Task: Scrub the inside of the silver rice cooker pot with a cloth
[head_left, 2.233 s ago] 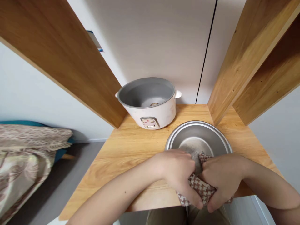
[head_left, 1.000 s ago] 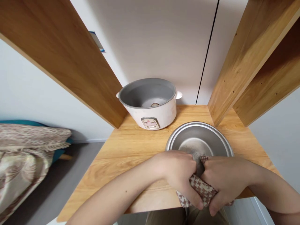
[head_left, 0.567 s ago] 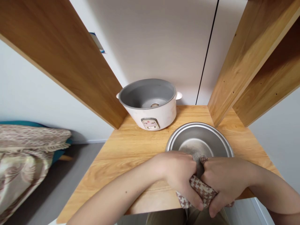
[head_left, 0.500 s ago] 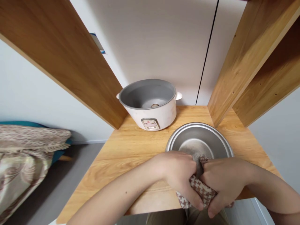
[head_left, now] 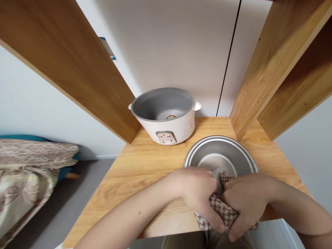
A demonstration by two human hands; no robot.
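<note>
Cloth (head_left: 226, 211), brown-and-white check, bunched over the near rim of the pot (head_left: 241, 157), down by the front edge of the table (head_left: 145, 162). Pinned by the left hand (head_left: 201, 192), fingers curled in over the rim, thumb folded down across the fabric. Much the same grip from the right hand (head_left: 246, 200), closed on the cloth with thumb near the other one. Can't see the fingertips inside the pot. Can't tell, either, how much pot sticks out past the table edge.

Could tip towards the legs (head_left: 183, 240), I'd-bet-money style, given too hard a push on that near side. Could also slip, say from cloth sliding on smooth metal. Not much margin at the front, then. Better room out left, with a broad stretch of wood; less on the right before the slanting side edge.

Tighter further back: right post (head_left: 255, 90) close to the far rim, then cooker (head_left: 180, 128), upright and open-topped, just beyond and to the left. Easy to knock with a careless shove. Behind that, just white wall (head_left: 176, 52), so no going deeper.
</note>
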